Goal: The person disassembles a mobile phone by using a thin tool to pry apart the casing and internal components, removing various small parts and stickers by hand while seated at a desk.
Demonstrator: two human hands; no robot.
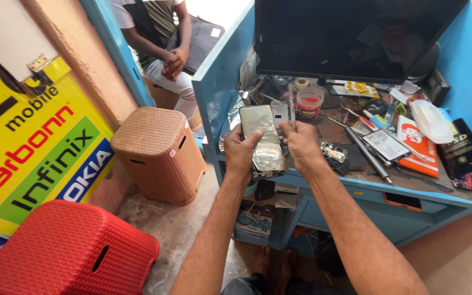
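My left hand [240, 152] grips the left edge of a phone [263, 141] whose shiny, reflective face points up, held over the front left of the blue workbench [356, 191]. My right hand [300, 141] sits at the phone's right edge and pinches a thin metal tool [291, 105] that sticks up and away from me. Both forearms reach in from the bottom of the view.
On the bench lie a small circuit board [333, 151], a long pen-like tool [368, 154], a red-lidded tub [308, 101], a tape roll [301, 82], packets and a dark monitor [350, 35]. A tan stool [159, 153] and a red stool [72, 251] stand left. A seated person [162, 49] is behind.
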